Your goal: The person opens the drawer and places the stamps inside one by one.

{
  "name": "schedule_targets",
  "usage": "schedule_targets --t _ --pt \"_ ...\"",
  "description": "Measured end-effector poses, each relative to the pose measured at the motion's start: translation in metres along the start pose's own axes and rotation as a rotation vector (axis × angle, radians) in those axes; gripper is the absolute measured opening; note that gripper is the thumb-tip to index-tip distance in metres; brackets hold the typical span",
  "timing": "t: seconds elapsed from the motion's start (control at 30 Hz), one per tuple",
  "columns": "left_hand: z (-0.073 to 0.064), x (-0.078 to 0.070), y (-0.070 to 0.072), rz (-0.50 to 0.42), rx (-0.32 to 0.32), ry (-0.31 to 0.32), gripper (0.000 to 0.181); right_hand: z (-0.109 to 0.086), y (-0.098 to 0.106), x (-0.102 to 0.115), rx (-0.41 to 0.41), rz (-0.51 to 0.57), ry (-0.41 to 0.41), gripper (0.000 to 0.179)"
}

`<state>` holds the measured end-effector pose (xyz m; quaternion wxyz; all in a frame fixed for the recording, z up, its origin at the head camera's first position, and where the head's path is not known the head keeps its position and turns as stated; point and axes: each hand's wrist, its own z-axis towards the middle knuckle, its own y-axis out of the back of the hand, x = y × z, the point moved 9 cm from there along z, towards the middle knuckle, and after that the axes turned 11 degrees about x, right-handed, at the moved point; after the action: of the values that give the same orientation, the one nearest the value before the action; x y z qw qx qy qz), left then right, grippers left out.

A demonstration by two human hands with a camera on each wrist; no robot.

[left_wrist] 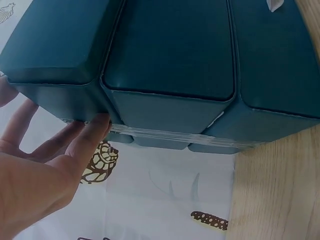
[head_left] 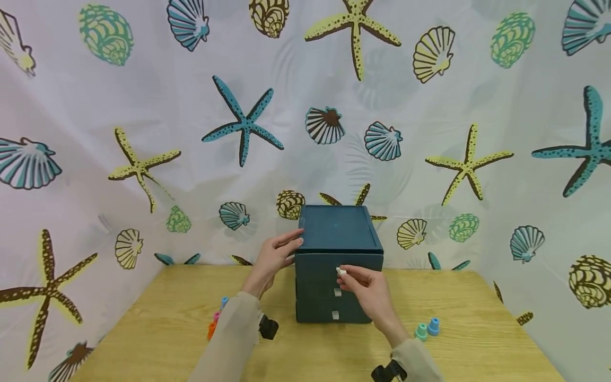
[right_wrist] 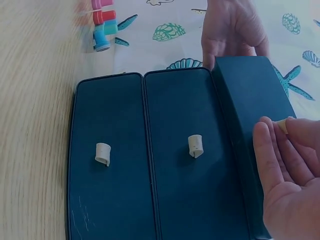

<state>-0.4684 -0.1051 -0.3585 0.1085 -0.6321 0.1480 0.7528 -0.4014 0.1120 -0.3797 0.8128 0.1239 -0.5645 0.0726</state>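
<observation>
A dark teal cabinet [head_left: 338,227] with three stacked drawers stands on the table in the head view. Its top drawer [right_wrist: 252,95] juts slightly forward of the other two. My right hand [head_left: 368,291] pinches the small pale pull tab [head_left: 340,271] on that drawer between thumb and fingers. Against the cabinet's upper left side rests my left hand [head_left: 272,259], its fingers extended along the edge; the left wrist view shows fingertips [left_wrist: 100,125] touching the side. Pale tabs on the middle drawer [right_wrist: 195,145] and bottom drawer [right_wrist: 103,153] are untouched.
Left of the cabinet, partly behind the left sleeve, are small blue, pink and orange cup-shaped pieces [head_left: 212,330]. A green piece [head_left: 421,332] and a blue one [head_left: 433,326] stand at right. A patterned curtain [head_left: 324,170] hangs behind the wooden table [head_left: 157,339].
</observation>
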Motion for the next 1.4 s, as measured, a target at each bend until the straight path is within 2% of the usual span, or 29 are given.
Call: schedule_targets --t 0.27,0.57,0.8,1.03,1.4 --pt "-0.004 0.001 0.001 -0.005 -0.012 0.002 0.041 -0.015 -0.007 0.004 0.053 0.013 0.000 0.028" --pt "0.001 -0.005 0.001 0.005 -0.016 -0.009 0.040 -0.023 -0.008 0.013 0.069 0.008 0.033 0.030" --pt "0.002 -0.002 -0.003 0.002 0.008 -0.018 0.043 -0.031 -0.006 0.013 0.078 0.000 0.009 0.030" --pt "-0.003 0.000 -0.004 -0.002 -0.006 -0.006 0.041 -0.040 -0.007 0.011 0.111 -0.004 -0.022 0.033" --pt "-0.003 -0.002 -0.003 0.014 0.011 0.000 0.040 -0.048 -0.008 0.015 0.162 -0.062 -0.011 0.034"
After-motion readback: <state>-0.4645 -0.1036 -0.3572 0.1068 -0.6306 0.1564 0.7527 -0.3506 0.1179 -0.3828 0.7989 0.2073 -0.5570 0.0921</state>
